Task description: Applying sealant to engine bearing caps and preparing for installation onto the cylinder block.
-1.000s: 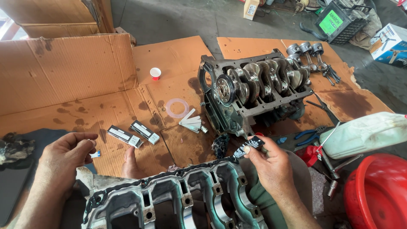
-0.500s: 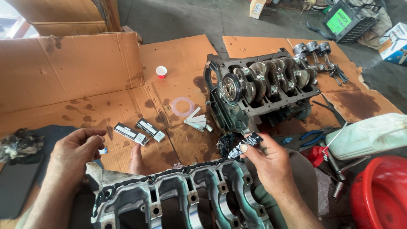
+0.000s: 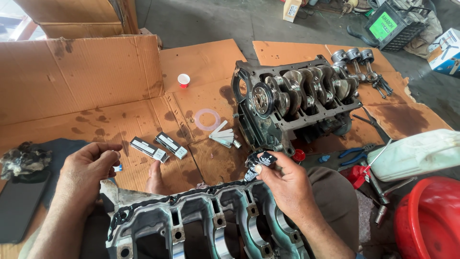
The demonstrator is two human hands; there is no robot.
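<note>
My right hand pinches a small dark tube with a light label, its tip just over the top edge of the grey metal bearing frame that rests on my lap. Over the frame's left corner, my left hand is curled around a tiny blue and white piece. An engine block with its crankshaft sits on the cardboard beyond my right hand.
Two small boxes, a set of feeler blades, a white ring and a red and white cup lie on oil-stained cardboard. Pistons at back right; white canister, red tub, pliers on the right.
My right hand has dropped a little toward the frame with the tube. My left hand holds about the same spot. The view has shifted slightly.
</note>
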